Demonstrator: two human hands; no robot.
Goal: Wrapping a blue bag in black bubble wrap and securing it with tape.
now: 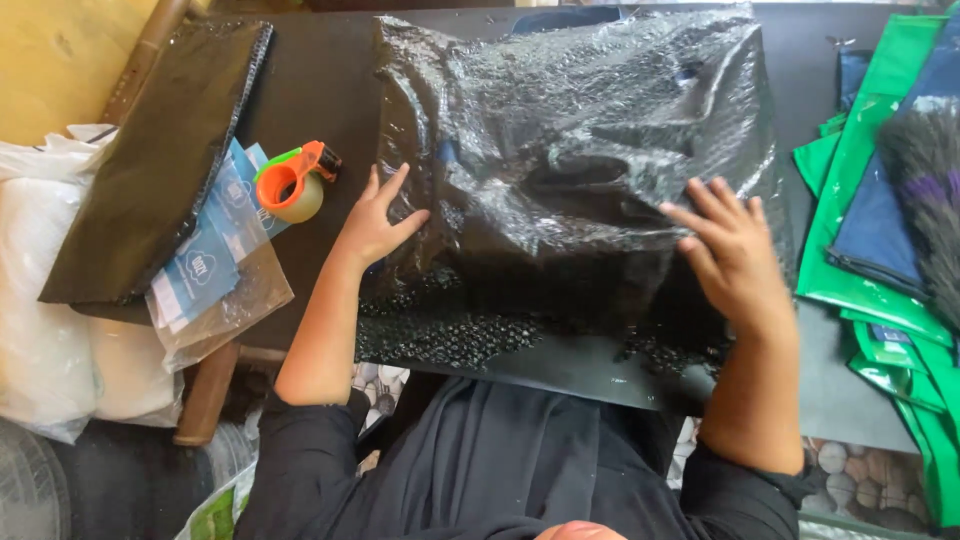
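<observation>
A wide sheet of clear bubble wrap (pixel 570 170) lies over something black in the middle of the frame, on a dark table (pixel 320 90). The wrap is glossy and creased, bulging in soft folds toward the top, and its small round bubbles show plainly along the lower edge, where it lies flat on a smooth black sheet that juts over the table's near edge.

The left hand (pixel 375 220) rests flat on the wrap's left edge, fingers (pixel 392 185) spread and straight, thumb pointing right; it grips nothing. The right hand (pixel 730 250) lies palm down on the wrap at centre right, fingers loosely spread and slightly bent, pressing on the film rather than closing on it. Both forearms are bare, coming out of dark sleeves at the bottom of the frame.

Left of the left hand sits a tape dispenser (pixel 295 180), orange plastic with a green part, holding a roll of pale tape. Beside it lie clear plastic sleeves (pixel 215 270) with blue and white printed cards inside. In the upper left, a flat black pouch (pixel 160 160) with a ridged edge lies tilted. White, soft-looking bags (pixel 45 340) fill the far left.

On the right edge, shiny green bags (pixel 870 200) are stacked flat, with a navy panel (pixel 885 225) and a fuzzy grey and purple thing (pixel 930 180) on top.
</observation>
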